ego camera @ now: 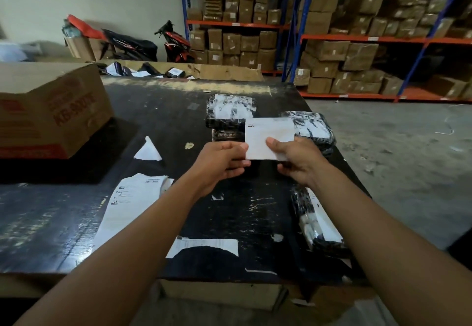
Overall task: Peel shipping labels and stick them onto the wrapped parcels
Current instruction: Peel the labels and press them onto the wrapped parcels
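Note:
A white shipping label (268,134) is held up above the black table (76,218). My left hand (219,162) pinches its lower left edge and my right hand (296,159) pinches its lower right corner. Behind the label lie black wrapped parcels: one with a label on top (231,111), a second one (313,126) to the right, and a third (224,135) mostly hidden under the label. Another wrapped parcel (316,223) lies by my right forearm. A stack of label sheets (127,208) rests on the table to the left.
A large cardboard box (51,108) stands on the table's left. Torn backing scraps (148,150) and a strip (204,245) lie on the table. A carton of labelled parcels (153,71) sits behind the table. Shelves of boxes (357,31) fill the right. A motorbike (176,44) stands by the wall.

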Motion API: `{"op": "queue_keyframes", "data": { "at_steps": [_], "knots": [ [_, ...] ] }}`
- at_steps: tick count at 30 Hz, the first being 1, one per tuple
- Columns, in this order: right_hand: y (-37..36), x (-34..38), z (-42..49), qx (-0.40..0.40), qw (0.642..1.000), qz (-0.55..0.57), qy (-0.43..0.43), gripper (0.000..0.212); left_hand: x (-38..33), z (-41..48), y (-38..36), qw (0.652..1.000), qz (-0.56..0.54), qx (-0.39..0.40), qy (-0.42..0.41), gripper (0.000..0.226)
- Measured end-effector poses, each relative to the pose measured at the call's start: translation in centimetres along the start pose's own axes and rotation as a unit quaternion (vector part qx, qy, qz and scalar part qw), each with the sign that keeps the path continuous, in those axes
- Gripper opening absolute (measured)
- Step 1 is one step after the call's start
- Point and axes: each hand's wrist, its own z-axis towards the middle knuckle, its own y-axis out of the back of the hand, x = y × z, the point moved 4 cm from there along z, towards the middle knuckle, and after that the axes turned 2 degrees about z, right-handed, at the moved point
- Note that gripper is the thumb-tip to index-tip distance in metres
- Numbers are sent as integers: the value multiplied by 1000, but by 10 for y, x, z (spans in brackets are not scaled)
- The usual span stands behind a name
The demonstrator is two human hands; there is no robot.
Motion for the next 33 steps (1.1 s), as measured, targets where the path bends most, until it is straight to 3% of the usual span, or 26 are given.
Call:
{"op": "queue_keyframes", "data": {
  "at_steps": [17, 28, 33],
  "knots": [
    [8, 3, 14, 17, 1000, 6, -5, 16, 7, -5, -10, 999, 16, -38, -23, 8],
    [12, 4, 11, 10, 1000, 13, -11, 16, 1, -6, -19, 999, 14, -10, -41, 14],
    [7, -2, 9, 15, 999, 34, -33, 18, 0, -9, -24, 998, -49, 21, -40, 19]
  ]
}}
